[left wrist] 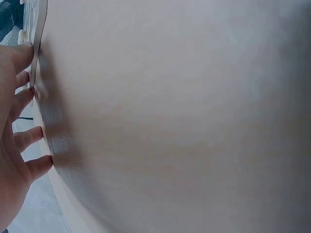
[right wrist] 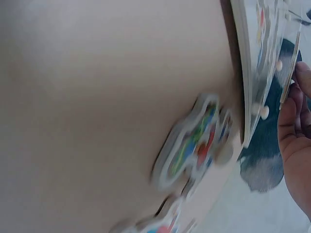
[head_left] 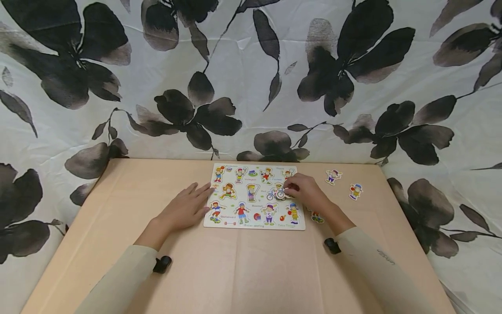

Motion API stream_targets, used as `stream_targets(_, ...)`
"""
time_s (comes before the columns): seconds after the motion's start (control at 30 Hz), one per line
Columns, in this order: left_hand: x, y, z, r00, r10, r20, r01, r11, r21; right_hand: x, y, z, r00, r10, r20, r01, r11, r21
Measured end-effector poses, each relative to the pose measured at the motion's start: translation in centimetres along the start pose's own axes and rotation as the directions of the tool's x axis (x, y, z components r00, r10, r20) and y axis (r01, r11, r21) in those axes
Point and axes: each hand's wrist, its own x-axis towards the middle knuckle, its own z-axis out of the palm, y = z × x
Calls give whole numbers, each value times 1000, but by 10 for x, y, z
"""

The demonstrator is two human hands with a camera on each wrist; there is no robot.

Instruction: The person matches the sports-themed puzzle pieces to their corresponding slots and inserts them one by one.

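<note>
A white puzzle board with cartoon sports figures lies near the far edge of the table. My left hand rests at its left edge with fingers spread; the left wrist view shows the fingertips along that edge. Over the board's right side, my right hand pinches a thin puzzle piece between thumb and fingers. That piece appears edge-on in the right wrist view, its picture hidden. A bicycle figure shows on the board just left of the right fingertips.
Two loose figure pieces, one purple and white and one in blue, lie right of the board. Another piece sits partly under the right forearm. A floral cloth hangs behind the table.
</note>
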Motion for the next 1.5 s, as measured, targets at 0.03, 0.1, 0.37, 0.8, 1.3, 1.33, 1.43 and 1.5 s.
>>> stream_targets(0.03, 0, 0, 0, 1000, 0, -1, 0, 1000, -2, 2, -2, 2, 1000, -4, 4, 4, 1000, 3)
stream_targets(0.1, -1, 1, 0, 1000, 0, -3, 0, 1000, -3, 5, -5, 7, 1000, -6, 14, 6, 1000, 3)
stream_targets(0.37, 0, 3, 0, 1000, 5, -10, -5, 1000, -6, 18, -13, 20, 997, 39, 61, -36, 998, -44)
stream_targets(0.8, 1, 1, 1, 1000, 5, -8, -5, 1000, 7, 24, -13, 27, 993, 50, 105, -47, 999, -27)
stream_targets(1.3, 1, 0, 1, 1000, 11, -9, -11, 1000, 13, 17, -19, 19, 993, 60, 98, -59, 998, -7)
stream_targets(1.33, 1, 0, 1, 1000, 9, -9, -9, 1000, 13, 16, -19, 17, 995, 50, 85, -50, 999, -2)
stream_targets(1.43, 1, 0, 1, 1000, 9, -11, -8, 1000, 11, 11, -17, 10, 998, 31, 52, -31, 999, 14)
stream_targets(1.5, 1, 0, 2, 1000, 10, -12, -10, 1000, 10, 7, -15, 4, 999, 31, 37, -32, 999, 20)
